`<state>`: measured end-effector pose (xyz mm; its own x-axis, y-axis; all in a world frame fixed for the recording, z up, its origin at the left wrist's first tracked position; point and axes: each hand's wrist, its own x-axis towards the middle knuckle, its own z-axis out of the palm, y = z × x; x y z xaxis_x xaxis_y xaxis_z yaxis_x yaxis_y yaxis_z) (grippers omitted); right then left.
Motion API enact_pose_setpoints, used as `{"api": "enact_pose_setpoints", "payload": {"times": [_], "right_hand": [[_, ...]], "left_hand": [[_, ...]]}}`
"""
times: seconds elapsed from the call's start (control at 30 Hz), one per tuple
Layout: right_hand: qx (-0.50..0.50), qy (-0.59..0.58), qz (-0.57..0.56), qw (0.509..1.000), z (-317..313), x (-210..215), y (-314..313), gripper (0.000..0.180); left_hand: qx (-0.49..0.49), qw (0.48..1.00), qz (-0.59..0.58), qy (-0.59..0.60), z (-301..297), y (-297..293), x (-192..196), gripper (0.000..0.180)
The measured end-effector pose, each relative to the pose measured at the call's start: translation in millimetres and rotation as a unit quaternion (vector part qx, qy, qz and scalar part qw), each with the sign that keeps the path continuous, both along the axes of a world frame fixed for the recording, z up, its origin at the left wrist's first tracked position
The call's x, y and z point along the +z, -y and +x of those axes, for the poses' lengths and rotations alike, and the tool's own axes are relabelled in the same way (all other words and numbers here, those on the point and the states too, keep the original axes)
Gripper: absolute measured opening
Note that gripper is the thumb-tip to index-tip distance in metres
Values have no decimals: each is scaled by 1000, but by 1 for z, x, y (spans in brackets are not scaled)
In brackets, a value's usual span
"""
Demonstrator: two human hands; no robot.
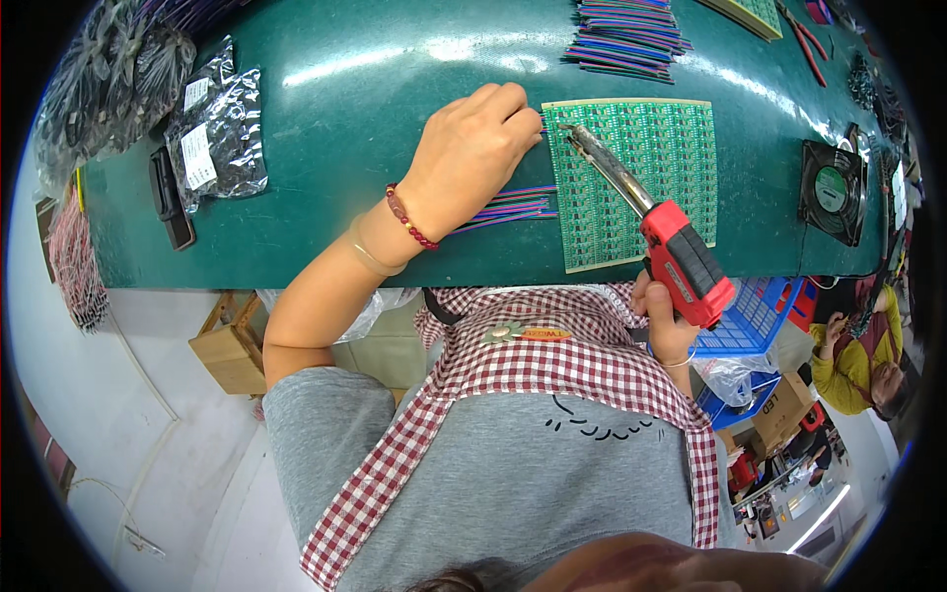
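Observation:
My right hand (667, 324) grips a red and black soldering gun (683, 259), whose metal tip reaches up and left onto a green circuit board panel (646, 183). The tip touches or hovers over the panel's upper left part; which, I cannot tell. At the panel's left edge my left hand (481, 133) is closed in a pinch, with a bit of dark thin wire showing by its fingertips. Below that hand, several coloured wires (518, 209) lie with their ends at the panel's left edge. My left wrist partly hides them.
A pile of coloured wires (626, 39) lies beyond the panel on the green table (345, 128). Plastic bags (217, 138) and a black case (172, 197) are at left. Right are red-handled pliers (807, 49) and a black fan (834, 192). Another person (858, 350) sits at far right.

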<state>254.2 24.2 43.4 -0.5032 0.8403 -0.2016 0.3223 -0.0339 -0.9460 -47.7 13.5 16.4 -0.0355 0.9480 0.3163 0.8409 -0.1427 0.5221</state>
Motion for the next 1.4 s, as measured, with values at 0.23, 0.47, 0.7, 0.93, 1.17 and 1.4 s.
{"api": "enact_pose_setpoints", "payload": {"times": [0.23,0.47,0.7,0.93,1.17,1.4], "right_hand": [[-5,-29,-8,1000,-5,6,-3,42],[-21,-29,20,999,-1,9,-4,43],[-45,-57,-3,997,-3,9,-7,43],[-48,-76,-18,996,-1,11,-7,43],[-21,-53,-6,998,4,2,-3,44],[-37,-61,-18,997,1,5,-3,44]], "left_hand": [[9,998,0,-57,0,1,3,10],[42,995,-66,-62,12,17,25,19],[-16,988,-146,43,17,31,21,14],[45,989,-53,127,14,18,17,12],[14,996,-77,39,12,13,17,13],[15,998,-55,38,11,11,13,11]]}}
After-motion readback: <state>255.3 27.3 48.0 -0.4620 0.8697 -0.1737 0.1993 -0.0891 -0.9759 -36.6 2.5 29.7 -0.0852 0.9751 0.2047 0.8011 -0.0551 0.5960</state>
